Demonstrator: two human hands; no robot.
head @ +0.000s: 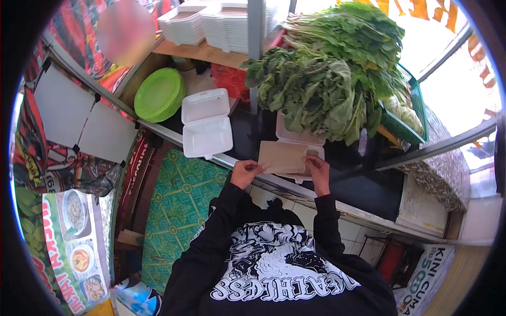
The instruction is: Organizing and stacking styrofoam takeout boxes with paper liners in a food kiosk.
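Note:
A rectangle of brown paper is stretched between my hands. My left hand pinches its lower left corner, and my right hand pinches its right edge. Beneath the paper lies an open white foam food box, partly covered by it; more brown paper shows inside or over the box. Left of my hands, a second open white foam box rests on the black counter with its lid folded back.
Leafy green vegetables overhang the counter beside a green plastic basket. Green plates are stacked at the left. Stacked foam boxes stand on a wooden shelf. A metal post rises from the counter.

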